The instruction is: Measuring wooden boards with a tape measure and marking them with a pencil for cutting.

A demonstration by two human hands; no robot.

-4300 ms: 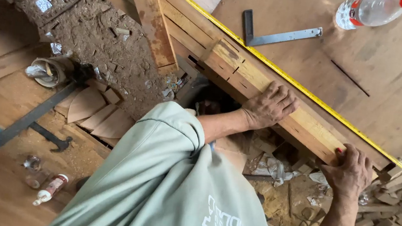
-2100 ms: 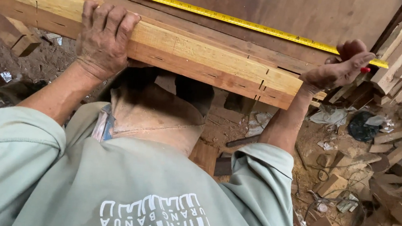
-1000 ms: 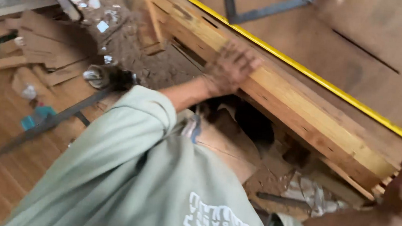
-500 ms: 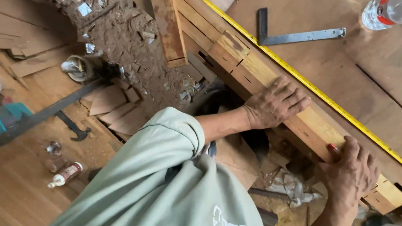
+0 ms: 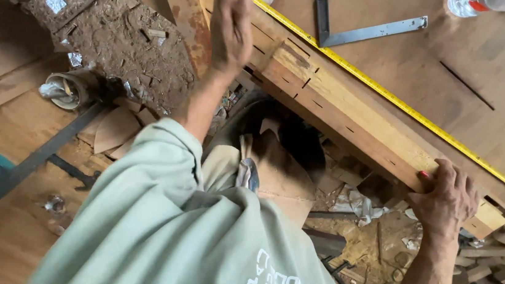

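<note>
I see the long wooden beam [image 5: 353,118] lying along the near edge of the brown workbench [image 5: 493,79], just beside the yellow tape measure [image 5: 392,100] stretched on the bench top. My right hand [image 5: 447,201] grips the beam close to its right end, fingers curled over the top with something small and red tucked under them. My left hand [image 5: 232,23] is lifted clear above the beam's left part, flat and holding nothing. A steel try square [image 5: 362,32] lies beyond the tape.
</note>
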